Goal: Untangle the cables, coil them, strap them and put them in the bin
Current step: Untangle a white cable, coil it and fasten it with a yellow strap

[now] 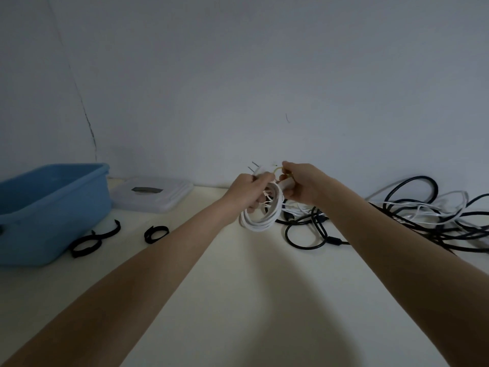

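- Both hands — left hand [244, 188] and right hand [301, 182] — grip a coiled white cable [260, 214] above the cream table [238, 287].
- Blue plastic bin [50, 207] sits far left, tangled black and white cables [412, 215] right.

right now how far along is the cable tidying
Early on. Done: one white cable is coiled. In hand: left hand grips the coil while right hand works a yellowish band at it. Left: the tangled pile, black straps unused; no cables visible in the blue bin.
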`<state>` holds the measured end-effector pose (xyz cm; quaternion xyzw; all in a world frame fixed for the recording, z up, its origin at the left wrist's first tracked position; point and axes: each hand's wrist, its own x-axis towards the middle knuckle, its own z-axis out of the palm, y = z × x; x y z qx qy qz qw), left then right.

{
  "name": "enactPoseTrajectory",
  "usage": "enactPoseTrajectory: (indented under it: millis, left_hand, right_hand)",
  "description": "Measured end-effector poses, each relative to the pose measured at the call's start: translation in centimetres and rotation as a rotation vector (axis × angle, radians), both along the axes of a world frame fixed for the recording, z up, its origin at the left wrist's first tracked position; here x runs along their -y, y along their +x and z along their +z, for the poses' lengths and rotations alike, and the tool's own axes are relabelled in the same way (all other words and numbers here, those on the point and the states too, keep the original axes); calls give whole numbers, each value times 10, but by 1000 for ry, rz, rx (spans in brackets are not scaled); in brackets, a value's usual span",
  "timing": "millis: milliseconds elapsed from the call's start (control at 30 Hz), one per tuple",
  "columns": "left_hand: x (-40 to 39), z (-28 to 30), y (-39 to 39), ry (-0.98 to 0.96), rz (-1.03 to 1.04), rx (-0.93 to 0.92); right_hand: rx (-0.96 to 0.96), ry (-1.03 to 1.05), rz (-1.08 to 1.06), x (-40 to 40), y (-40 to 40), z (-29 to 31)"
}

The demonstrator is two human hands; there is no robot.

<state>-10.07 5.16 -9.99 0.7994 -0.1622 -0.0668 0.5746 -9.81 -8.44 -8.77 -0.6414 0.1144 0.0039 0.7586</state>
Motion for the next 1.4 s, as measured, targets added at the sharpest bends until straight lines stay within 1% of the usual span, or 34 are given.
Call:
enactPoseTrajectory:
  millis: [133, 233, 333, 400, 467, 533, 567, 633, 800, 933, 1233, 1333, 1400]
  left_hand:
    - [0, 0, 4, -42, 7, -53]
    - [-8, -1, 10, -48, 24, -34]
    - [-20, -7, 18, 9, 49, -16]
    - [-27, -11, 20, 34, 53, -39]
    - [-27, -13, 20, 19, 25, -75]
    - [-23, -12, 18, 11, -22, -97]
    - [-19, -11, 17, 13, -46, -107]
    - [-16, -7, 15, -2, -69, -134]
    - [-24, 0, 13, -95, -61, -172]
    - [-22, 1, 11, -129, -59, -208]
    - [-18, 5, 12, 5, 58, -184]
    - [-19, 3, 12, 0, 68, -212]
    - [-17, 1, 11, 12, 49, -220]
  right_hand:
    - [138, -168, 22, -4, -5, 4]
    - [205, -268, 180, 3, -12, 7]
    - [245, -443, 274, 19, -20, 17]
    - [305, -459, 373, 21, -24, 29]
    - [349, -420, 544, 13, -29, 40]
    - [341, -438, 691, -1, -31, 45]
    - [340, -473, 724, -6, -31, 46]
    - [348, -519, 712, -12, -29, 44]
    - [305, -441, 695, -5, -25, 35]
    - [299, -536, 697, -2, -23, 32]
    - [257, -640, 736, 5, -22, 22]
    - [274, -688, 678, 5, -24, 21]
    - [282, -775, 618, 5, -23, 22]
